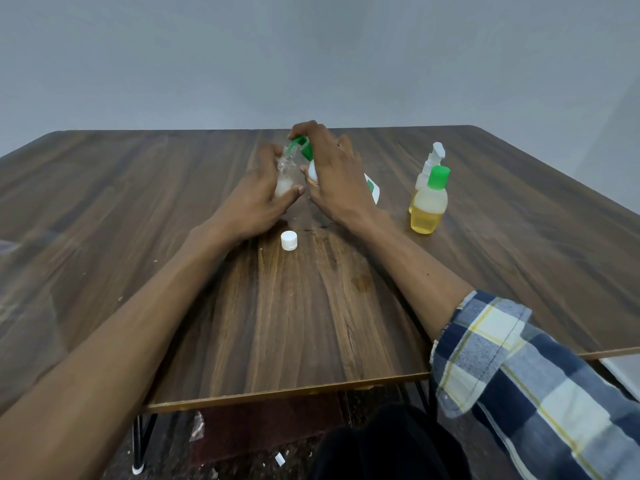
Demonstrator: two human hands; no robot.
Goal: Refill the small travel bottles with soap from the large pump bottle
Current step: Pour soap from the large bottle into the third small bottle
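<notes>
My left hand grips a small clear travel bottle with white soap in its bottom, tilted toward the pump. My right hand covers the large white pump bottle. Its fingers press on the green pump head, whose spout sits at the small bottle's open neck. The large bottle is mostly hidden behind my right hand. A white screw cap lies loose on the wooden table, just in front of my hands.
Two more small bottles stand at the right. One has a green cap and yellow liquid; behind it is a white-topped spray bottle. The table's front edge runs near me, and a grey wall rises behind the table.
</notes>
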